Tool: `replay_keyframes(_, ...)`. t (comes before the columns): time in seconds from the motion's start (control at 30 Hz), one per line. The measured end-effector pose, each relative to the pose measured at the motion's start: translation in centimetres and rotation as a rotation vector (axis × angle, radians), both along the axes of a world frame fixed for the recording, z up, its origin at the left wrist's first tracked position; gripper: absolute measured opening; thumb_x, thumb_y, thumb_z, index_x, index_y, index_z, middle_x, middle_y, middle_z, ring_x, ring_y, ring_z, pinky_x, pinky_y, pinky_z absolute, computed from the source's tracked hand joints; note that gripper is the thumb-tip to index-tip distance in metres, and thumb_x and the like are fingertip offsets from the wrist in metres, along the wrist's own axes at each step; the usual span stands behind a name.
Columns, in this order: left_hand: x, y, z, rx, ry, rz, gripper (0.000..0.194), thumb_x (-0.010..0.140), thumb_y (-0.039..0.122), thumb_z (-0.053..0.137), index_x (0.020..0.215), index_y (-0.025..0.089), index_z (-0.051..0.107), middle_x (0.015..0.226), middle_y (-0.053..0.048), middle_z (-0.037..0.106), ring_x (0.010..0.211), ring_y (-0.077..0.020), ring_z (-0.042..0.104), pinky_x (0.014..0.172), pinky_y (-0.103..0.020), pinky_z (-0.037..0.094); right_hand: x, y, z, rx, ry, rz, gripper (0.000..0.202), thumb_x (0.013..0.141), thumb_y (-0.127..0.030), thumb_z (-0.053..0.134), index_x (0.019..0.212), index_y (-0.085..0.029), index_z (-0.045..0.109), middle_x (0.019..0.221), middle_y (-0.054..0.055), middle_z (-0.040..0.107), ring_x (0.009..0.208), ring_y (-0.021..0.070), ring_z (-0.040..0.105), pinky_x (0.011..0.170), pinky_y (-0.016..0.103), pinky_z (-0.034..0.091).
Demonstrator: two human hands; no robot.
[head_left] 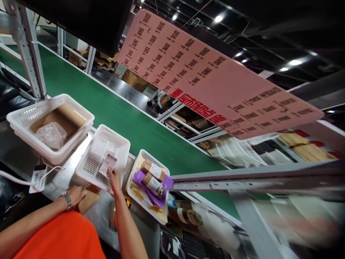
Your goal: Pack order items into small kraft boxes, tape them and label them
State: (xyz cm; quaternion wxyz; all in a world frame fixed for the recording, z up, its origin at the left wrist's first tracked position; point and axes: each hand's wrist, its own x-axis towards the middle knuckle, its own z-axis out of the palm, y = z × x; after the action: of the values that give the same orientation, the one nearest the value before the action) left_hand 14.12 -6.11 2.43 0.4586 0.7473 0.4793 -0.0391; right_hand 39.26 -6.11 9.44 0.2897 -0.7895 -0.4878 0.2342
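My right hand point(114, 180) reaches over a white perforated plastic basket point(122, 144) and pinches a small pale printed slip point(107, 164). The slip is over the basket's mesh bottom. Lower down and to the left, my left hand point(76, 196), with a metal watch at the wrist, is closed on the edge of a small brown cardboard box point(90, 199). The box is in front of the basket, close to my orange clothing. Its far side and some of my left fingers are hard to make out.
Stacked white baskets point(16, 118) at left hold cardboard and clear plastic wrap. Another basket point(132, 172) at right holds brown and purple parcels. A green conveyor belt point(107, 102) runs behind. A pink board point(215, 82) with printed codes hangs above. Metal posts stand at both sides.
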Motion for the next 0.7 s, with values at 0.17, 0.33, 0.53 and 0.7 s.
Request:
replay_keyframes(0.17,-2.3,-0.1,3.0,-0.011,-0.302,0.03,0.062,0.107,0.057,0.038,0.13,0.018,0.08,0.132,-0.02,0.082,0.127,-0.0367,0.076,0.114,-0.048,0.057,-4.9,-6.8,0.6,0.056,0.503,-0.161,0.07,0.089,-0.088,0.063,0.074,-0.021,0.073,0.061,0.001,0.063,0.055,0.0149,0.047,0.054,0.029,0.042)
replay_keyframes(0.33,-1.3,-0.9,4.9,-0.411,-0.493,0.041,0.056,0.089,0.072,0.066,0.096,0.018,0.081,0.089,-0.009,0.084,0.081,-0.0275,0.075,0.077,-0.039,0.061,-10.3,-10.8,-0.7,0.024,0.734,-0.225,0.062,0.079,-0.083,0.079,0.078,-0.021,0.08,0.067,0.002,0.072,0.06,0.0171,0.056,0.059,0.03,0.049)
replay_keyframes(0.53,0.4,-1.9,4.4,-0.409,-0.441,0.128,0.061,0.079,0.075,0.071,0.086,0.015,0.077,0.077,-0.011,0.077,0.064,-0.0231,0.064,0.06,-0.036,0.05,-12.1,-14.1,-1.8,0.066,0.993,-0.377,0.064,0.075,-0.081,0.086,0.096,-0.021,0.085,0.089,0.008,0.085,0.079,0.0251,0.076,0.074,0.036,0.061)
replay_keyframes(0.7,0.0,-1.8,4.4,-0.389,-0.436,0.16,0.058,0.079,0.071,0.072,0.091,0.014,0.078,0.081,-0.011,0.079,0.06,-0.0212,0.063,0.058,-0.035,0.05,-13.2,-16.1,-1.7,0.083,1.087,-0.45,0.064,0.068,-0.078,0.095,0.096,-0.021,0.087,0.093,0.01,0.087,0.084,0.0232,0.078,0.081,0.035,0.062)
